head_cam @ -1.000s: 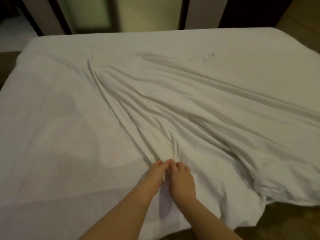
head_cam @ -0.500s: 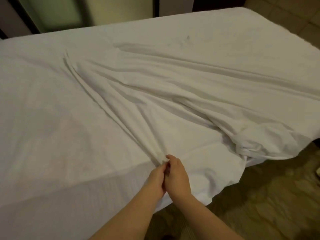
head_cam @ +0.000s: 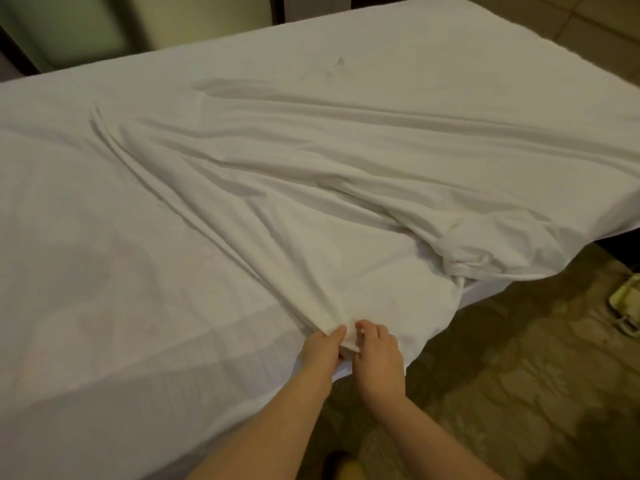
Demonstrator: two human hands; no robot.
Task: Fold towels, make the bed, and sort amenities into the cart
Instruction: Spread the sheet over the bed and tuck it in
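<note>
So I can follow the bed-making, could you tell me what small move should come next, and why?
Probably draw both hands apart along the edge of the sheet. The left hand and right hand pinch it side by side at the near edge of the bed, and diagonal folds fan from there.

No text, label, brand, number or sign can be read anywhere, and the faint grey mark [head_cam: 337, 64] on the white bedding [head_cam: 415, 150] is too blurred to make out.
</note>
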